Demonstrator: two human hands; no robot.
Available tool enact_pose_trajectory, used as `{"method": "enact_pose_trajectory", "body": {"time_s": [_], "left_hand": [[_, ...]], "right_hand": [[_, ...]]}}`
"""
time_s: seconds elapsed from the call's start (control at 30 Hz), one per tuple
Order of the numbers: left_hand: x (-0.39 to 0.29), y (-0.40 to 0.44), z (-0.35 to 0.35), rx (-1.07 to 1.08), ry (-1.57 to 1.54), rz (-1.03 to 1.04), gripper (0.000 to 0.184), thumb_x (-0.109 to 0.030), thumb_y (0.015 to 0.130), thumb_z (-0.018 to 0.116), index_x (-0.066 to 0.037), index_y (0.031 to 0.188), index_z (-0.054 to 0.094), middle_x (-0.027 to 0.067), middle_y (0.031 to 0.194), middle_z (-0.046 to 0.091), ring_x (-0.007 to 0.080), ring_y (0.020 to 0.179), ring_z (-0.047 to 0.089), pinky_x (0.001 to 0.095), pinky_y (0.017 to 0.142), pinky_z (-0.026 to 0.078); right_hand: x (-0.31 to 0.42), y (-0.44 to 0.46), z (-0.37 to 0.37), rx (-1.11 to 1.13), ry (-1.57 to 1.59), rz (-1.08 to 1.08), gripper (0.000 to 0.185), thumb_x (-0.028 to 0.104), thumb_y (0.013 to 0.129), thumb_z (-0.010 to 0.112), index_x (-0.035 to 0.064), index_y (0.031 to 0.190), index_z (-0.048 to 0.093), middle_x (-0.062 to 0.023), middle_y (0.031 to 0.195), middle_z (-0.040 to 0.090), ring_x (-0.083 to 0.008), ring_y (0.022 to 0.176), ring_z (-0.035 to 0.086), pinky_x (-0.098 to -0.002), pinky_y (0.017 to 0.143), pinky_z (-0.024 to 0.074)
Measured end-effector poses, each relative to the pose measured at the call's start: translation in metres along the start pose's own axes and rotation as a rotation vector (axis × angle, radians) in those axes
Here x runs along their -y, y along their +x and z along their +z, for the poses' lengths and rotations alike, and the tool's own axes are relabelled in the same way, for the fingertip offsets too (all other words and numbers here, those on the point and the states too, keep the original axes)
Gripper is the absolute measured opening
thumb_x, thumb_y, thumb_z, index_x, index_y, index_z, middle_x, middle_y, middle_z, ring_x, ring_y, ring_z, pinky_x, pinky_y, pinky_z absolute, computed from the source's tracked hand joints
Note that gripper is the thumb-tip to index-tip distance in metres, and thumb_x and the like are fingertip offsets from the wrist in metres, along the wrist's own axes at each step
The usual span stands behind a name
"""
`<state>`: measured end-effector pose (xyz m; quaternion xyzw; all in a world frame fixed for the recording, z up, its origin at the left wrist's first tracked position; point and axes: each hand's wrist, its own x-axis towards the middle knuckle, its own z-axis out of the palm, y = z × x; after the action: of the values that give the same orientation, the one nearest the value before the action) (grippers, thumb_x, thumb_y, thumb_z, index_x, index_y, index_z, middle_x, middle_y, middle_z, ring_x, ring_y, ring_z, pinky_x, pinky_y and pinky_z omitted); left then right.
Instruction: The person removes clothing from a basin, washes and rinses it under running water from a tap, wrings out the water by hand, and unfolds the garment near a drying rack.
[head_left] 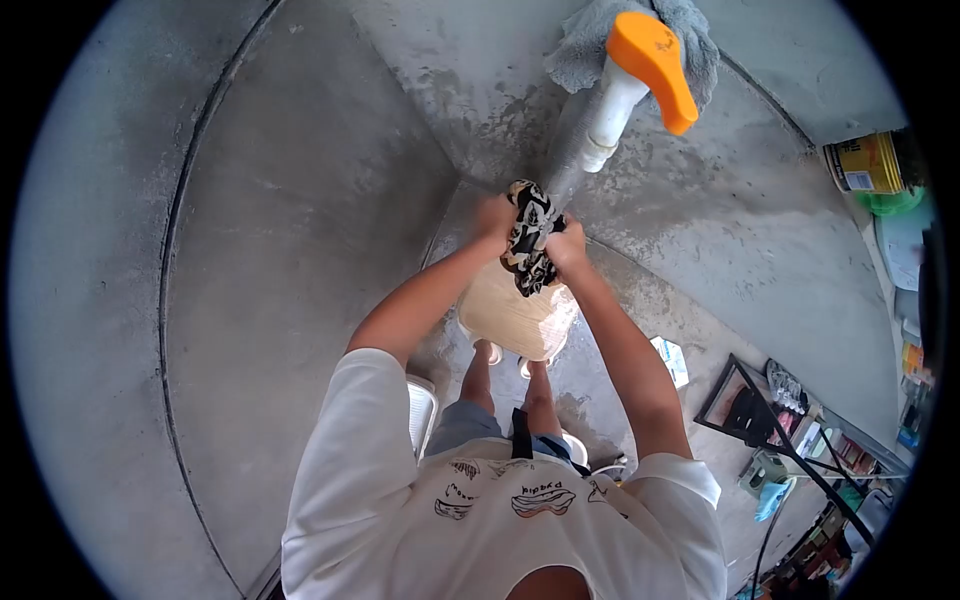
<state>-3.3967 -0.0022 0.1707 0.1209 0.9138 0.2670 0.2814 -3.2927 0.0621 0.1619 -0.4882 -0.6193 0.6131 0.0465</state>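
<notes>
Under the tap [612, 110] — hands [531, 236] hold bunched cloth [531, 240], black patterned with cream.

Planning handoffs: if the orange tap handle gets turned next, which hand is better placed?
Right, I'd judge: the right hand is nearer the orange tap handle and on its side. The left hand is farther across, though both grip the patterned cloth.

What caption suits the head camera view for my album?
Left hand and right hand grip patterned cloth beneath a running orange-handled tap.
</notes>
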Motion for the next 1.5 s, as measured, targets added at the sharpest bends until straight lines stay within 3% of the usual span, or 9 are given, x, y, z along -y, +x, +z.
{"method": "enact_pose_trajectory", "body": {"time_s": [0.17,0.33,0.53,0.63,0.83,1.0,1.17,1.37,1.5], "left_hand": [[-0.025,-0.059,-0.048,0.723,-0.923,-0.211,0.049,-0.048,0.079,0.036,-0.012,0.109,0.050,0.0097,0.109,0.052,0.0256,0.100,0.049,0.0453,0.082,0.038],[-0.035,-0.118,-0.084,0.802,-1.697,0.035,0.040,-0.033,0.084,0.038,-0.010,0.115,0.044,0.0054,0.111,0.050,0.0234,0.102,0.047,0.0445,0.083,0.037],[-0.057,-0.091,-0.047,0.424,-1.330,0.198,0.022,-0.020,0.082,0.047,-0.004,0.096,0.053,0.0047,0.090,0.057,0.0137,0.076,0.057,0.0273,0.065,0.047],[-0.060,-0.085,-0.036,0.096,-0.860,0.429,0.021,-0.017,0.077,0.055,0.000,0.089,0.055,0.0028,0.081,0.057,0.0099,0.069,0.054,0.0243,0.061,0.045],[-0.055,-0.067,-0.026,-0.035,-0.440,0.431,0.021,-0.015,0.069,0.060,0.001,0.082,0.058,0.0034,0.068,0.058,0.0059,0.062,0.048,0.0250,0.055,0.042],[-0.032,-0.066,-0.048,-0.088,0.164,0.812,0.033,-0.029,0.060,0.065,-0.002,0.078,0.061,0.0152,0.067,0.058,0.0283,0.059,0.057,0.0344,0.053,0.045],[-0.054,-0.096,-0.093,-0.024,-0.265,0.880,0.034,-0.011,0.057,0.068,0.003,0.087,0.060,0.0130,0.076,0.058,0.0175,0.062,0.057,0.0272,0.058,0.044],[-0.071,-0.143,-0.147,-0.029,-0.483,0.815,0.022,-0.004,0.064,0.059,0.007,0.083,0.060,0.0088,0.083,0.060,0.0127,0.069,0.056,0.0239,0.066,0.043],[-0.097,-0.180,-0.162,0.121,-1.071,0.546,0.016,-0.005,0.067,0.055,0.005,0.079,0.058,0.0076,0.073,0.060,0.0143,0.064,0.057,0.0248,0.061,0.044]], "right_hand": [[0.008,-0.027,-0.025,-0.105,0.699,0.109,0.029,0.015,0.070,0.057,-0.0031,0.092,0.052,-0.0090,0.082,0.057,-0.0167,0.074,0.054,-0.0302,0.066,0.0435],[0.043,-0.040,-0.045,-0.346,-0.106,-0.305,0.041,0.013,0.064,0.056,0.0066,0.103,0.045,-0.0211,0.089,0.054,-0.0414,0.084,0.052,-0.0396,0.071,0.0428],[0.096,-0.096,-0.053,0.245,0.133,-0.640,0.074,0.025,0.053,0.071,-0.0031,0.109,0.033,-0.0218,0.106,0.035,-0.0324,0.104,0.036,-0.0358,0.089,0.0298],[0.094,-0.094,-0.037,-0.073,0.172,-0.527,0.078,0.032,0.057,0.073,-0.0022,0.114,0.032,-0.0164,0.105,0.035,-0.0270,0.103,0.036,-0.0336,0.089,0.0290],[0.061,-0.040,-0.010,-0.511,0.213,-0.368,0.040,0.032,0.067,0.063,-0.0052,0.080,0.056,-0.0151,0.077,0.054,-0.0282,0.072,0.054,-0.0352,0.069,0.0398],[0.013,-0.031,0.020,-0.175,1.031,-0.058,0.017,0.009,0.074,0.045,-0.0027,0.066,0.054,-0.0021,0.065,0.052,-0.0092,0.059,0.044,-0.0253,0.053,0.0371],[0.020,-0.053,-0.008,0.304,1.333,0.066,0.032,0.027,0.076,0.057,0.0085,0.101,0.047,-0.0047,0.093,0.054,-0.0172,0.085,0.053,-0.0306,0.076,0.0420],[-0.001,-0.027,-0.052,0.069,-0.066,-0.076,0.053,0.047,0.072,0.056,0.0007,0.097,0.053,-0.0125,0.098,0.054,-0.0208,0.086,0.052,-0.0320,0.073,0.0407],[0.051,-0.063,-0.079,0.212,0.102,-0.093,0.062,0.055,0.074,0.048,0.0069,0.113,0.045,-0.0108,0.106,0.051,-0.0223,0.095,0.049,-0.0368,0.079,0.0394]]}}
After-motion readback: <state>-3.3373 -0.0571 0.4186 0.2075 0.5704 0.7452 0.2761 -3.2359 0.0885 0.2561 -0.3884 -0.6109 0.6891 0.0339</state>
